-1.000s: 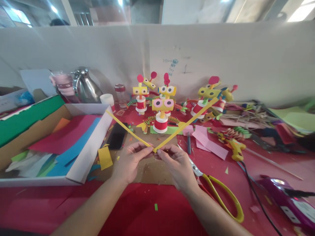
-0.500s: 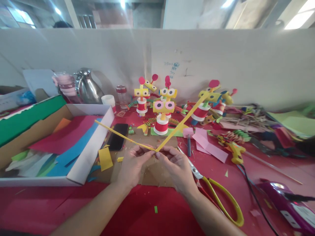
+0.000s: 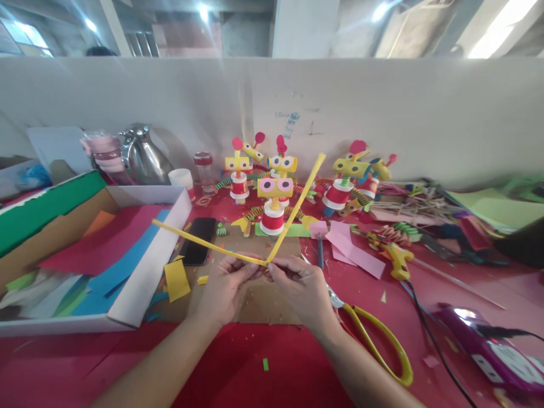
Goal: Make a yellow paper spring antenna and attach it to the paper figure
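Observation:
Two long yellow paper strips (image 3: 199, 241) meet in a V between my fingertips, one slanting up to the left and the other up to the right. My left hand (image 3: 227, 286) pinches them at the joint from the left. From the right, my right hand (image 3: 300, 286) pinches the same spot, its thumb and fingers close together. Whether the strips are two pieces or one folded piece is hidden by my fingers. Beneath my hands lies a brown cardboard sheet (image 3: 267, 300). Just beyond stand several paper-cup figures (image 3: 272, 218) with yellow heads and spring-folded arms.
On the left, a white box (image 3: 147, 283) holds coloured paper, with a black phone (image 3: 199, 241) beside it. Yellow-handled scissors (image 3: 382, 334), a yellow glue gun (image 3: 398, 260) with its cord, and a purple device (image 3: 488, 345) lie right. A steel jug (image 3: 147, 158) stands at the back.
The right-hand arm of the V has swung more upright and away from me. Both hands keep their pinch at the joint. The whole view has shifted slightly.

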Motion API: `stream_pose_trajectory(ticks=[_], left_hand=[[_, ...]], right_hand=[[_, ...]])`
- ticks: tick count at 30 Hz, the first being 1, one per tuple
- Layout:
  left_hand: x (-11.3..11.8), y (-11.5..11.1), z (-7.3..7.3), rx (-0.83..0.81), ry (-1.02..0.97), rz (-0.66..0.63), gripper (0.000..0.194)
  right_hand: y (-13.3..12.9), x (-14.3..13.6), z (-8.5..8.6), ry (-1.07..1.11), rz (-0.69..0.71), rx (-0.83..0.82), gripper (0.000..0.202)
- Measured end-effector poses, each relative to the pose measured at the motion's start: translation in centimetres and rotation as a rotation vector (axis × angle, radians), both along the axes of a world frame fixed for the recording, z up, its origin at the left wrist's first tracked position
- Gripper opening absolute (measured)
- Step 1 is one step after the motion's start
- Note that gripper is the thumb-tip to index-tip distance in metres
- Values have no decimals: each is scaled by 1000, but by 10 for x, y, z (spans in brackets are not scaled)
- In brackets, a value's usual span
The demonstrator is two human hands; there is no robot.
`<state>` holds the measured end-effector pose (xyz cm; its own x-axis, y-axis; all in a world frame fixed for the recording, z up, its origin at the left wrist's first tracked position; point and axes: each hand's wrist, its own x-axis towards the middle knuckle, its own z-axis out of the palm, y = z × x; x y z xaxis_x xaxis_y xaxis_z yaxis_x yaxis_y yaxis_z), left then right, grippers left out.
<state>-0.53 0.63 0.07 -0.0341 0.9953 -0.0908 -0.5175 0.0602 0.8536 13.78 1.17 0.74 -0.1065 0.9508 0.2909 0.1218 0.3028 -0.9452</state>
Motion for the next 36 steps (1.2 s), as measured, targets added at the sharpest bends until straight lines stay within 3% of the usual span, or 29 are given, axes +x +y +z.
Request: stream_pose_trajectory(ticks=[10, 26, 33, 36], left_hand=[[-4, 5, -3, -108, -98, -66, 19], [-4, 9, -15, -40, -75, -64, 21], [-2, 4, -6, -61, -111, -129, 22], [3, -1, 0, -28, -51, -75, 18]], right_hand=[[2, 3, 2, -1, 56, -29, 16], [2, 1, 5, -61, 16, -104, 14], [5, 3, 4, 9, 34, -145, 17], [5, 5, 2, -1, 34, -147, 20]])
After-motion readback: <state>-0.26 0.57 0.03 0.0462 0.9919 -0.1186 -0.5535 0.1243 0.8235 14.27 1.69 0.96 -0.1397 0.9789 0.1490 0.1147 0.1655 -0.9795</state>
